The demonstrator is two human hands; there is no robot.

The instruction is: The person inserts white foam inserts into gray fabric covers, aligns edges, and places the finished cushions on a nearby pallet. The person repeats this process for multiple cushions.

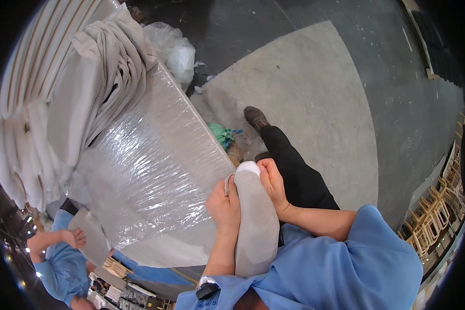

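Close to my body I hold a long, curved cushion (257, 222) in a light grey fabric cover. At its far end a bit of white padding (248, 167) shows out of the cover. My left hand (225, 205) is closed on the left side of the cover, with a fold of fabric pinched near the thumb. On the other side, my right hand (272, 182) grips the cover's edge beside the white padding, its fingers curled and partly hidden.
Left of me is a table (160, 150) wrapped in clear film, with stacked grey cushions (113, 67) and white padding pieces (28, 150). A plastic bag (178, 54) and a green bag (220, 134) lie beyond its edge. Another person (67, 258) works at lower left; wooden frames (434, 217) stand right.
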